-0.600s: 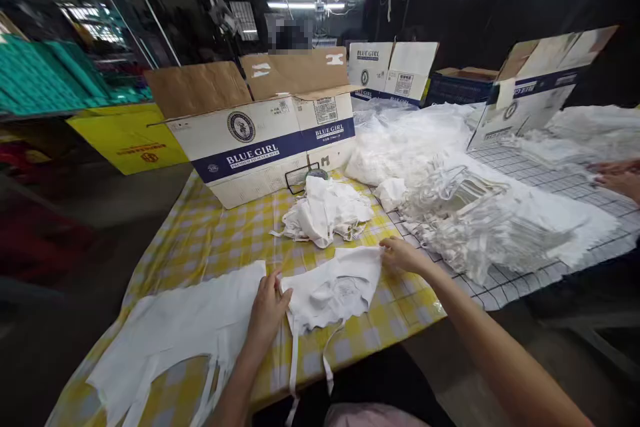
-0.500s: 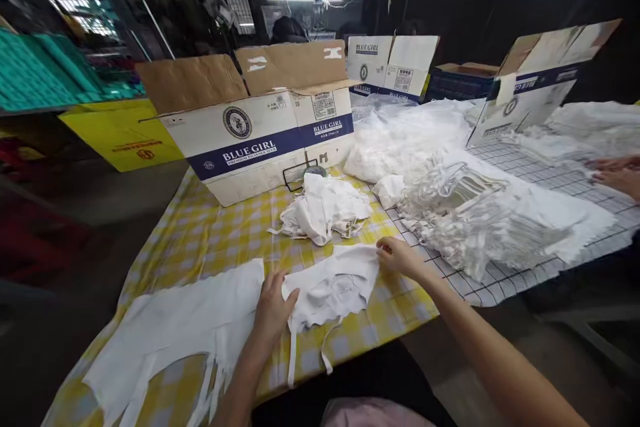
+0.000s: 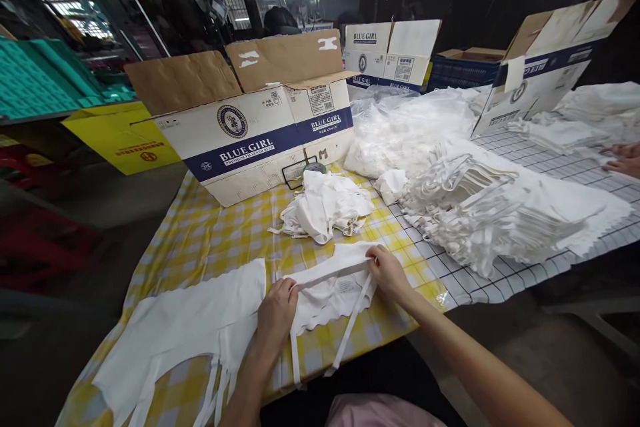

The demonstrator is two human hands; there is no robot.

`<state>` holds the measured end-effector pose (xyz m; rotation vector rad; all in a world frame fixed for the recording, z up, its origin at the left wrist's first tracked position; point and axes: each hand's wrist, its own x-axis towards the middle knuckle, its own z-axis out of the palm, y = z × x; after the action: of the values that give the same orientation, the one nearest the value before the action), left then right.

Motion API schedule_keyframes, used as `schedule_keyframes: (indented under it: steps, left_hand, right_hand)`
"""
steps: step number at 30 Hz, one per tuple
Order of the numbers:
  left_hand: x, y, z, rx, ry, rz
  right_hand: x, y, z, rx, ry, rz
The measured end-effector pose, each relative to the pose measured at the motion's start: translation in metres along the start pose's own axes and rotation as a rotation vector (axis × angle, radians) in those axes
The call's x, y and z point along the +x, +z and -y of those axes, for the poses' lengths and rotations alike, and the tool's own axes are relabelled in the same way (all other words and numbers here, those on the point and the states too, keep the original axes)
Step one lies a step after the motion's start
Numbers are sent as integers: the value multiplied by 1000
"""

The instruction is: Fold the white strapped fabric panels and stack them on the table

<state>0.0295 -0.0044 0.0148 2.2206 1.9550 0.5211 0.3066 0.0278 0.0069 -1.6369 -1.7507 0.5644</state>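
Note:
A small white garment with thin straps point(image 3: 330, 300) lies in front of me, its far edge turned over in a long narrow fold. My left hand point(image 3: 277, 313) is closed, pinching the left end of that fold. At the other end, my right hand point(image 3: 389, 273) pinches the folded edge between thumb and fingers. Two straps hang toward the table's near edge. Left of my left hand, a larger white garment piece with straps point(image 3: 185, 313) is spread flat. Just beyond my hands sits a crumpled pile of white garments point(image 3: 327, 207).
A yellow checked tablecloth point(image 3: 200, 233) covers my table. An open Blue Girl carton point(image 3: 255, 147) stands at the back, beside a roll of tape point(image 3: 315, 167). Stacked white garments point(image 3: 500, 213) lie to the right, and another person's hand point(image 3: 625, 160) shows at the far right.
The garment's far edge has been folded over toward me. My right hand has shifted slightly left, and the right strap now hangs straighter.

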Motion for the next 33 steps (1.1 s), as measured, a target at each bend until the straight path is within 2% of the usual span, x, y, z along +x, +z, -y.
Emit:
schedule_keyframes:
  steps: [4,7,9,11,13,15,17,19,21,23,26,28,29,31,32,33]
  left_hand:
    - [14,-30,-17,-39,-89,-161]
    - [14,-65,-35,-118,-73,-309]
    - [4,-89,-44,-177,-35,-333]
    - [-10,-104,-47,-259,36,-214]
    - [-26,-106,-45,-352,119,66]
    - [-39,-93,-41,-395,163,388]
    - [-49,-74,-38,-378,170,623]
    - [-57,-59,-38,-366,181,742]
    - [-58,-58,-38,-387,213,808]
    - [-52,-70,-37,-407,243,844]
    - [-24,-94,-29,-444,254,857]
    - [4,-100,-22,-457,222,755]
    - [18,-98,-19,-432,180,636]
    - [38,-84,-17,-289,56,304]
    - [43,-74,-17,-198,5,146]
    - [43,-63,-18,-129,-14,42]
  right_hand:
    - [36,-29,14,127,-3,-67]
    - [51,-74,37,286,-80,-71]
    - [48,-111,50,482,-200,30]
    - [35,-143,54,527,-293,303]
    - [17,-158,44,419,-291,671]
    - [-1,-155,26,256,-199,904]
    - [-16,-138,6,133,-90,975]
    - [-26,-122,-7,108,-56,998]
    - [-28,-117,-9,169,-87,1028]
    - [-22,-123,-2,243,-130,1039]
    - [1,-134,14,295,-143,968]
    - [21,-130,22,274,-126,764]
    - [30,-124,25,238,-106,603]
    - [44,-105,29,113,-74,242]
    - [47,-95,30,48,-78,93]
    - [46,-85,30,-2,-100,-6]
